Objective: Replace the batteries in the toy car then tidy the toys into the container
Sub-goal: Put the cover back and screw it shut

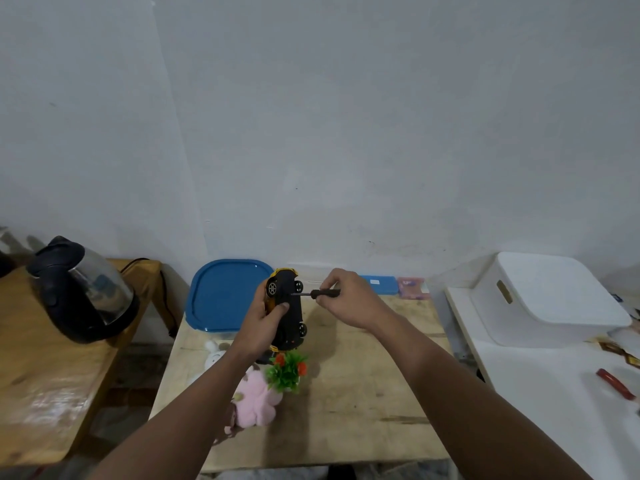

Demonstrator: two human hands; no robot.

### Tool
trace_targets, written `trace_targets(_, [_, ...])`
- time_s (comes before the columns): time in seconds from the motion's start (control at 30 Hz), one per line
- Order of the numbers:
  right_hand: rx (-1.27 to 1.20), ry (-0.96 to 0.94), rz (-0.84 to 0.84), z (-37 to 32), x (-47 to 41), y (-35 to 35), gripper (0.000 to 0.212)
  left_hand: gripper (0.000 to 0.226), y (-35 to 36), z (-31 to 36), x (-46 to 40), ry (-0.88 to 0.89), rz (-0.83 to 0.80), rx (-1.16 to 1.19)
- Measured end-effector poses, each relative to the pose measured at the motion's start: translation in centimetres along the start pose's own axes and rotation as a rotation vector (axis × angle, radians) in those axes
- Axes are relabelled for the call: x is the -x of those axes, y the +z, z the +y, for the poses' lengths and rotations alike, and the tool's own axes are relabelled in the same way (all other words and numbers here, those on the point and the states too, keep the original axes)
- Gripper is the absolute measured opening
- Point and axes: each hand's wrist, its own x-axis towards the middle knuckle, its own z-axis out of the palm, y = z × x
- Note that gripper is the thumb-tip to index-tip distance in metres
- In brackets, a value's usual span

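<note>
Both my forearms show bare to the elbow, no sleeves in sight; my left hand [261, 323] and right hand [349, 299] wear no gloves, rings or watch.

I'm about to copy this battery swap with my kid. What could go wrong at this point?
The car is held in the air by the left hand alone, so the screwdriver in the right hand may slip off the underside toward the fingers. A loosened screw could drop among the toys below, such as the pink plush, or off the table.
</note>
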Motion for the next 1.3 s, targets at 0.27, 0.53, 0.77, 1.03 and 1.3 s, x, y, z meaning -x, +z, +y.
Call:
trace_targets(0.27, [-0.010,-0.025,0.000,0.0,-0.5,0.4,0.023,0.045,-0.6,-0.4,-0.7,-0.004,0.022,0.010])
trace_targets(0.53, [0.000,-0.034,0.030,-0.8,-0.6,0.4,0.032,0.046,-0.9,-0.5,-1.0,0.001,0.015,-0.006])
trace_targets(0.77, [0.042,-0.022,-0.028,-1.0,-0.9,0.7,0.036,0.047,-1.0,-0.5,-0.8,0.002,0.014,-0.003])
trace_targets(1.03, [0.074,-0.037,0.012,-1.6,-1.1,0.5,0.028,0.048,-1.0,-0.8,-0.8,-0.002,-0.004,0.001])
trace_targets(1.3, [0.182,-0.080,0.051,-2.2,-1.2,0.5,0.034,0.048,-1.0,-0.8,-1.0,-0.015,-0.002,0.027])
